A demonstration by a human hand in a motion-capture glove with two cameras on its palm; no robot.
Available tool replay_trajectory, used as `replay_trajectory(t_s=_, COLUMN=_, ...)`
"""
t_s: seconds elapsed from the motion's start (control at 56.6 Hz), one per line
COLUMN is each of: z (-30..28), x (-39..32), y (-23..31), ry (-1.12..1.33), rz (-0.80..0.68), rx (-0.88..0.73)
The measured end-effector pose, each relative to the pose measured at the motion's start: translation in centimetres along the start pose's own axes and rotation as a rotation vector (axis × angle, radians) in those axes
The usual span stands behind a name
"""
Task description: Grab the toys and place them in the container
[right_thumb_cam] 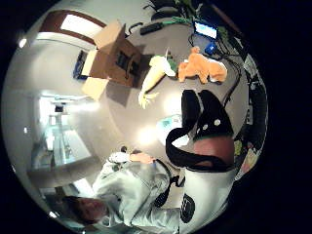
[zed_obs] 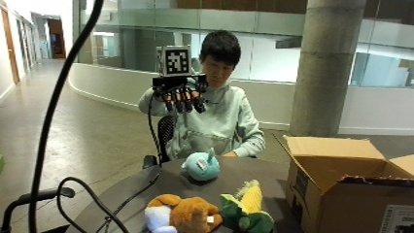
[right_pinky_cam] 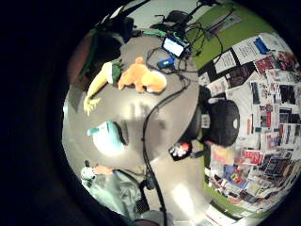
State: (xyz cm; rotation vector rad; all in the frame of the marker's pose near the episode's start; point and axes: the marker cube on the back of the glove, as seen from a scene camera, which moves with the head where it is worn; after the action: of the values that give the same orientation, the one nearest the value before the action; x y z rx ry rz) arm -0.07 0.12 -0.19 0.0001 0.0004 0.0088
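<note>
Your gloved right hand (zed_obs: 182,98) hangs high, upper centre, fingers relaxed and holding nothing, with the teal plush (zed_obs: 202,166), orange plush (zed_obs: 183,213) and corn plush (zed_obs: 246,209) on the table (zed_obs: 259,174) lower centre, so a rushed reach risks knocking one away from the cardboard box (zed_obs: 343,189) at lower right.

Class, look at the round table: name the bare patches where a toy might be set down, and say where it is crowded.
Bare tabletop lies between the teal toy and the cardboard box, and beside the cable. Crowded: the orange toy touches the corn toy.

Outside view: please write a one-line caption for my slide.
Person raises gloved right hand above table with three plush toys beside open cardboard box.
</note>
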Motion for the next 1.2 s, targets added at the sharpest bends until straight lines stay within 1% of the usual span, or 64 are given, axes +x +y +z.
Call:
replay_trajectory(t_s=0.106, z=-0.5, x=-0.3, y=0.3, ry=0.006, rz=0.064, rx=0.034)
replay_trajectory(t_s=0.23, z=-0.9, x=0.4, y=-1.0, ry=0.004, rz=0.000, rx=0.049)
replay_trajectory(t_s=0.336, z=-0.9, x=0.3, y=-1.8, ry=-0.017, rz=0.030, rx=0.048)
replay_trajectory(t_s=0.547, z=-0.5, x=0.7, y=-4.2, ry=-0.073, rz=0.038, rx=-0.145)
replay_trajectory(t_s=0.653, z=0.7, x=1.4, y=-6.3, ry=-0.053, rz=0.048, rx=-0.165)
replay_trajectory(t_s=0.759, z=3.4, x=2.5, y=-9.4, ry=-0.025, rz=0.003, rx=-0.095)
replay_trajectory(t_s=0.883, z=8.4, x=3.8, y=-12.6, ry=-0.058, rz=-0.033, rx=-0.083)
replay_trajectory(t_s=0.936, z=11.0, x=4.3, y=-13.5, ry=-0.093, rz=-0.040, rx=-0.097)
replay_trajectory(t_s=0.989, z=13.1, x=4.6, y=-14.0, ry=-0.110, rz=-0.007, rx=-0.136)
replay_trajectory(t_s=1.06, z=15.7, x=5.2, y=-14.5, ry=-0.076, rz=0.041, rx=-0.179)
replay_trajectory(t_s=1.201, z=20.1, x=6.4, y=-14.7, ry=-0.014, rz=0.076, rx=-0.245)
